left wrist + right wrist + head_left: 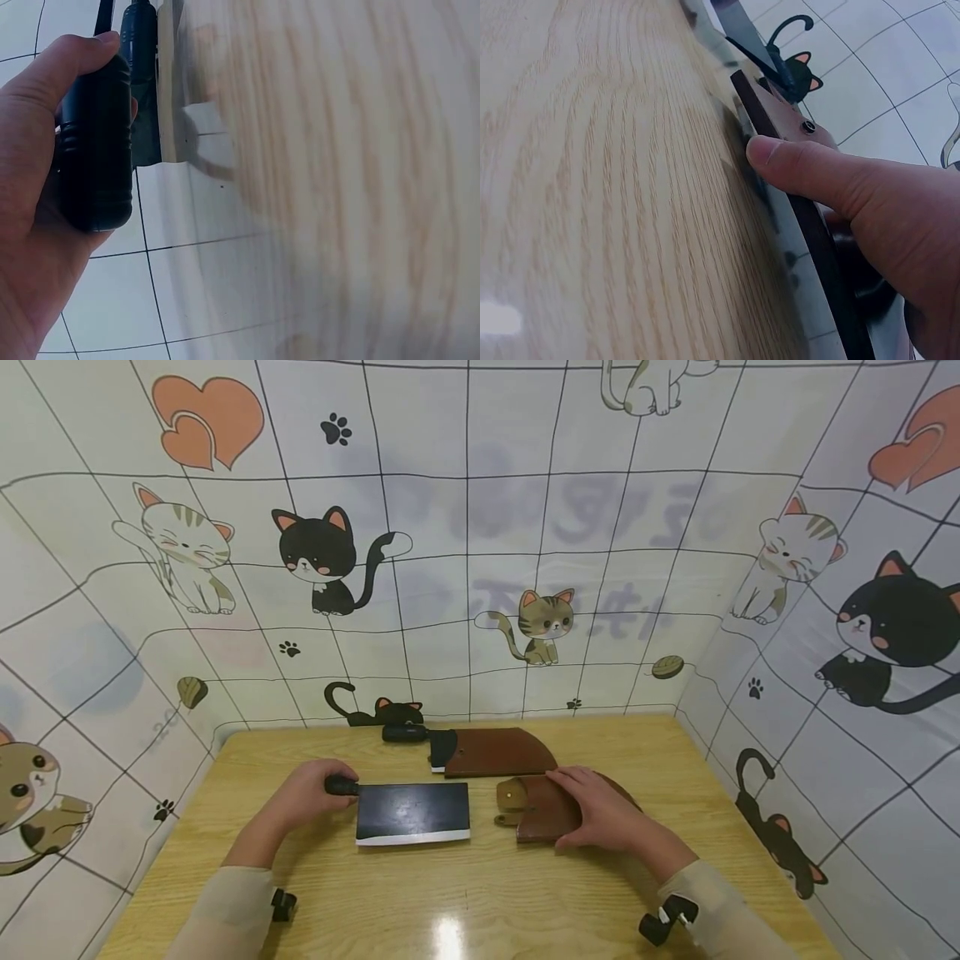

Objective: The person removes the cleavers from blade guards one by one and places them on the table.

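My left hand [313, 795] grips the black handle [96, 150] of a cleaver [412, 810], whose broad dark blade with a pale lower edge points right across the table. On the right, my right hand [603, 810] holds a brown leather knife sheath [538, 814] that has a tan snap strap at its left end. In the right wrist view the thumb [802, 165] presses on the edge of this sheath. The fingers' far side is hidden there. Behind both hands lies a second knife with a black handle [405, 733], its blade inside a brown sheath [498, 752].
The wooden table [390, 902] has a glossy surface with a bright reflection near its front. White cloth walls [435, 577] printed with grid lines and cartoon cats stand behind it and on both sides. A small black device is strapped at each wrist.
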`<control>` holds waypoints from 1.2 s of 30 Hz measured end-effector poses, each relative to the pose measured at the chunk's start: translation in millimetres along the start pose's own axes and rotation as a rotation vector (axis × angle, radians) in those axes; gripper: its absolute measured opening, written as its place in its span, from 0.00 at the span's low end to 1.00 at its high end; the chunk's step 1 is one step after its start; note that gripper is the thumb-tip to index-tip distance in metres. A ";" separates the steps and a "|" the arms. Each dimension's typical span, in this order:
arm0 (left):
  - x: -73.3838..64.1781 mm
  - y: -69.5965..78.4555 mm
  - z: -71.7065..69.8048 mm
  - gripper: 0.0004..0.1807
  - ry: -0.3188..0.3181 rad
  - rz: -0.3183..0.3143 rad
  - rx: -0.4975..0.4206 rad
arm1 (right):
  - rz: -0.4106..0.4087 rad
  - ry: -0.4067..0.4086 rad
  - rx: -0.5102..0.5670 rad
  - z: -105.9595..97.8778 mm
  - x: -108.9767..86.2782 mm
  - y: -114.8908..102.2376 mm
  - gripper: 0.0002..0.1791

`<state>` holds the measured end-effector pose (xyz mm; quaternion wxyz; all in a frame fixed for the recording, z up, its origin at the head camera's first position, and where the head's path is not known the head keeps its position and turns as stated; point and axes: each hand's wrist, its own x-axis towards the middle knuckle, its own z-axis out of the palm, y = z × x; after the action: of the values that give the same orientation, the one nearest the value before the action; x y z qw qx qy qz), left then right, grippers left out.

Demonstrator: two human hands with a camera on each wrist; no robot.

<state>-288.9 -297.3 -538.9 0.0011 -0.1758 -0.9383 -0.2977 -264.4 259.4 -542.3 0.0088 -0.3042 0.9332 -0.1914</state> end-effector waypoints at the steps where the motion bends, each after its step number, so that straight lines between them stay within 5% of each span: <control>1: -0.2 -0.8 0.0 0.15 -0.003 -0.003 -0.006 | -0.002 0.001 0.001 0.6 0.0 1.0 0.65; 28: -0.4 -10.2 8.0 0.13 -0.090 -0.034 -0.008 | 0.037 -0.114 0.106 9.0 4.9 6.7 0.67; 36: -0.6 -10.3 7.1 0.13 -0.093 -0.033 -0.017 | -0.012 -0.115 0.105 14.3 5.9 17.6 0.68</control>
<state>-291.0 -301.3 -550.5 -0.0490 -0.1741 -0.9375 -0.2973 -277.3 264.1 -561.3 0.0771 -0.3194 0.9179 -0.2225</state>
